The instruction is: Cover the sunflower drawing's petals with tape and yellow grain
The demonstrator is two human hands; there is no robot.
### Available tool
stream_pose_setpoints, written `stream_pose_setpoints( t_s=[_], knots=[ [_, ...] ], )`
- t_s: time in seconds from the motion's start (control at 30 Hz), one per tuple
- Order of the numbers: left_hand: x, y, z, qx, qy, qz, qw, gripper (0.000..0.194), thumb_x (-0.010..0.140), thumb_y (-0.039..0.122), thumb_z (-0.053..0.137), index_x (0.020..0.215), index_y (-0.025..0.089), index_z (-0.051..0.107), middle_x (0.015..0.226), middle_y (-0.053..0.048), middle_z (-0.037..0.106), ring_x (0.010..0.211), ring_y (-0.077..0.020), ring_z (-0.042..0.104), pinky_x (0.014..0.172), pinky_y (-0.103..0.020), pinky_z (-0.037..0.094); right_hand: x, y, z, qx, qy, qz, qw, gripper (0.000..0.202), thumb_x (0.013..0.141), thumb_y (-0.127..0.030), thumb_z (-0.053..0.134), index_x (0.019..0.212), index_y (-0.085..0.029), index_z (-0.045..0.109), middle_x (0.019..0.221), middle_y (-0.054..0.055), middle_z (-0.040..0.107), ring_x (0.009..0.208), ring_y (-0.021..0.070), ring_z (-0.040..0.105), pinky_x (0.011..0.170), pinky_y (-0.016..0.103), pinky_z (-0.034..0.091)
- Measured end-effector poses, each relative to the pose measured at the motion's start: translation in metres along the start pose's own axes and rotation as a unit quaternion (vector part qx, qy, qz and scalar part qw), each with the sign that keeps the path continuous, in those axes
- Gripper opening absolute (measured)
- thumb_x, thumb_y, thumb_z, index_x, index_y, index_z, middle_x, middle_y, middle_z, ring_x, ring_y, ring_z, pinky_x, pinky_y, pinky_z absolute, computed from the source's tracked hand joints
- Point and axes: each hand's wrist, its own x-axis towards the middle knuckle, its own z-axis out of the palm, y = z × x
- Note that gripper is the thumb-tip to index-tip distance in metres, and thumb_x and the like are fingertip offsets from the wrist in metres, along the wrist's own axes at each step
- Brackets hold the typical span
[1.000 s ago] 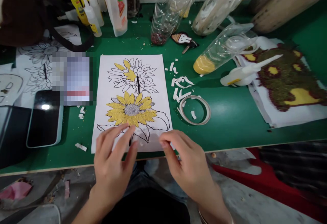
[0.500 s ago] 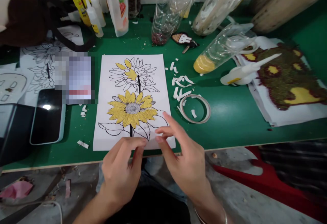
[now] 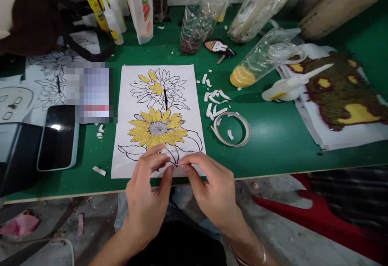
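Note:
A paper with printed flower drawings (image 3: 124, 96) lies before me, its lower flower (image 3: 142, 134) covered with yellow grains and a few petals of the upper one yellow as well. Over the paper's lower edge, my left hand (image 3: 148, 189) has its thumb and fingers apart, with nothing visible between them. Close beside it, my right hand (image 3: 212, 185) is closed in a pinch of thumb and forefinger. Something tiny and pale may be at its fingertips, too small to name. A roll of tape (image 3: 247, 136) lies right of the paper, near white paper scraps (image 3: 216, 95).
Behind the paper stand glue bottles (image 3: 112, 25), a pouch (image 3: 141, 11) and plastic bottles (image 3: 189, 27). At right are a bottle with yellow grains (image 3: 242, 76), a white glue bottle (image 3: 283, 88) and a finished-looking grain picture (image 3: 330, 92). A phone (image 3: 57, 140) lies at left; keys (image 3: 221, 49) lie behind.
My left hand has gone from a pinch to parted fingers. My right hand has moved left toward it and closed from open fingers into a pinch.

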Motion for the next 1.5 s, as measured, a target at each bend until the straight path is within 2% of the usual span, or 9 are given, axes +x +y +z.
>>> stream_pose_setpoints(
  t_s=[0.1, 0.23, 0.5, 0.77, 0.9, 1.17, 1.27, 1.37, 1.5],
  knots=[
    [0.002, 0.002, -0.001, 0.081, 0.007, 0.063, 0.995, 0.026, 0.080, 0.005, 0.055, 0.099, 0.022, 0.055, 0.095, 0.000, 0.066, 0.091, -0.0125, 0.065, 0.081, -0.025, 0.055, -0.001, 0.001, 0.004, -0.035, -0.002, -0.042, 0.998, 0.015, 0.084, -0.005, 0.048, 0.082, -0.018, 0.057, 0.073, 0.002, 0.065, 0.070, 0.0119, 0.058, 0.064, 0.024, 0.048],
    [0.004, 0.004, -0.001, 0.136, 0.000, 0.111, 0.985, 0.022, 0.080, 0.004, 0.055, 0.094, 0.020, 0.055, 0.080, 0.002, 0.066, 0.074, -0.0093, 0.063, 0.068, -0.018, 0.053, -0.001, 0.002, 0.005, -0.084, -0.016, -0.095, 0.992, 0.016, 0.085, -0.005, 0.045, 0.085, -0.015, 0.058, 0.075, 0.005, 0.064, 0.071, 0.0152, 0.056, 0.066, 0.029, 0.047],
    [0.004, 0.005, 0.002, 0.142, -0.025, 0.103, 0.984, 0.027, 0.076, 0.001, 0.053, 0.098, 0.017, 0.051, 0.081, 0.000, 0.065, 0.072, -0.0090, 0.062, 0.065, -0.017, 0.051, 0.001, 0.001, 0.005, -0.180, -0.050, -0.150, 0.971, 0.022, 0.087, -0.008, 0.041, 0.080, -0.014, 0.061, 0.076, 0.007, 0.065, 0.070, 0.0171, 0.054, 0.067, 0.031, 0.045],
    [0.007, 0.008, 0.001, 0.117, -0.047, 0.072, 0.989, 0.026, 0.076, 0.002, 0.049, 0.095, 0.020, 0.045, 0.072, 0.001, 0.062, 0.061, -0.0088, 0.057, 0.055, -0.018, 0.048, 0.004, -0.001, 0.007, -0.198, -0.062, -0.159, 0.965, 0.026, 0.085, -0.005, 0.041, 0.072, -0.014, 0.061, 0.069, 0.006, 0.063, 0.066, 0.0154, 0.054, 0.068, 0.029, 0.044],
    [0.010, 0.009, -0.003, 0.078, -0.079, 0.045, 0.993, 0.029, 0.073, 0.003, 0.050, 0.094, 0.022, 0.043, 0.068, 0.004, 0.059, 0.056, -0.0071, 0.053, 0.052, -0.016, 0.045, 0.005, -0.001, 0.007, -0.183, -0.068, -0.171, 0.966, 0.026, 0.085, -0.006, 0.041, 0.073, -0.015, 0.062, 0.069, 0.006, 0.063, 0.066, 0.0157, 0.054, 0.068, 0.031, 0.045],
    [0.015, 0.006, -0.006, -0.075, -0.077, -0.043, 0.993, 0.025, 0.071, 0.004, 0.052, 0.086, 0.023, 0.043, 0.061, 0.008, 0.052, 0.050, -0.0050, 0.049, 0.046, -0.014, 0.039, 0.000, 0.003, 0.013, -0.077, -0.044, -0.143, 0.986, 0.024, 0.084, -0.006, 0.040, 0.076, -0.017, 0.059, 0.071, 0.006, 0.059, 0.071, 0.0158, 0.054, 0.064, 0.029, 0.048],
    [0.018, 0.002, -0.007, -0.188, -0.093, -0.099, 0.973, 0.023, 0.071, 0.004, 0.052, 0.082, 0.022, 0.042, 0.060, 0.008, 0.050, 0.050, -0.0048, 0.046, 0.046, -0.014, 0.038, -0.001, 0.001, 0.013, -0.024, -0.039, -0.120, 0.992, 0.022, 0.083, -0.004, 0.039, 0.079, -0.017, 0.056, 0.074, 0.005, 0.060, 0.071, 0.0149, 0.054, 0.062, 0.028, 0.049],
    [0.022, -0.001, -0.007, -0.301, -0.105, -0.153, 0.935, 0.021, 0.075, 0.005, 0.051, 0.082, 0.022, 0.040, 0.060, 0.008, 0.050, 0.052, -0.0048, 0.045, 0.047, -0.014, 0.037, 0.000, -0.002, 0.012, 0.051, -0.030, -0.058, 0.997, 0.019, 0.084, -0.004, 0.042, 0.085, -0.018, 0.054, 0.076, 0.003, 0.061, 0.071, 0.0120, 0.056, 0.063, 0.024, 0.049],
    [0.025, -0.002, -0.009, -0.345, -0.124, -0.172, 0.914, 0.024, 0.079, 0.009, 0.051, 0.094, 0.024, 0.040, 0.065, 0.007, 0.053, 0.058, -0.0062, 0.050, 0.055, -0.017, 0.043, 0.004, -0.004, 0.007, 0.090, -0.039, 0.014, 0.995, 0.014, 0.085, -0.009, 0.048, 0.086, -0.020, 0.057, 0.076, 0.000, 0.063, 0.071, 0.0104, 0.060, 0.063, 0.022, 0.050]
  ],
)
